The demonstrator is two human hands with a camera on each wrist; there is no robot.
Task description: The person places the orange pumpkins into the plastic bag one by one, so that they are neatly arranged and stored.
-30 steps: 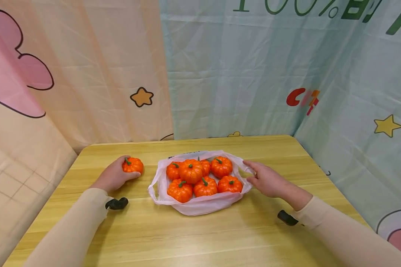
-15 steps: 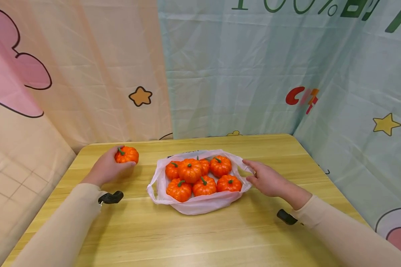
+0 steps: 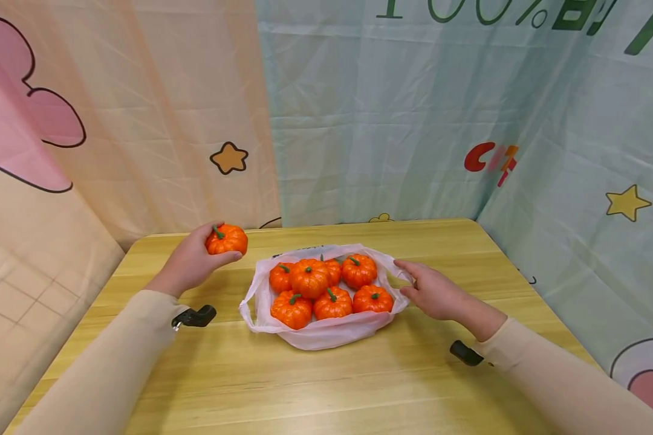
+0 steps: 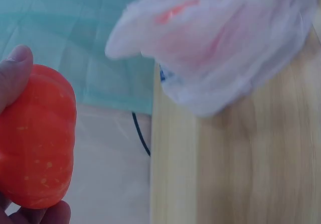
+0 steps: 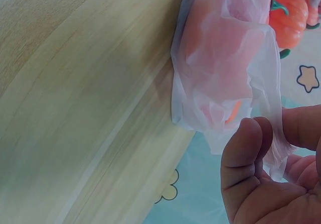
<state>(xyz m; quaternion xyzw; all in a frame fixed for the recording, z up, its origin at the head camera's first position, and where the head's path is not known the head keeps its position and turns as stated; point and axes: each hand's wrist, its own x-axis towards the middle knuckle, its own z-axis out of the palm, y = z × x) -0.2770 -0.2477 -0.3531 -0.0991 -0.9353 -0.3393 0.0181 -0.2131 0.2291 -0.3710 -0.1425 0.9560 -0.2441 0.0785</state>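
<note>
A small orange toy pumpkin with a green stem is gripped in my left hand, raised over the back left of the table. In the left wrist view, thumb and fingers wrap the pumpkin from both ends. A white plastic bag sits at the table's middle, its mouth spread wide. Several more pumpkins lie inside it, one on top of others. At the bag's right side my right hand pinches the handle; the right wrist view shows the thin film between thumb and fingers.
The wooden table has rounded back corners. Printed curtains hang close behind and along both sides. A dark cable shows past the table edge in the left wrist view.
My left hand first lifted the pumpkin back and slightly left, then carried it higher and to the right. The right hand and the bag have stayed in place.
</note>
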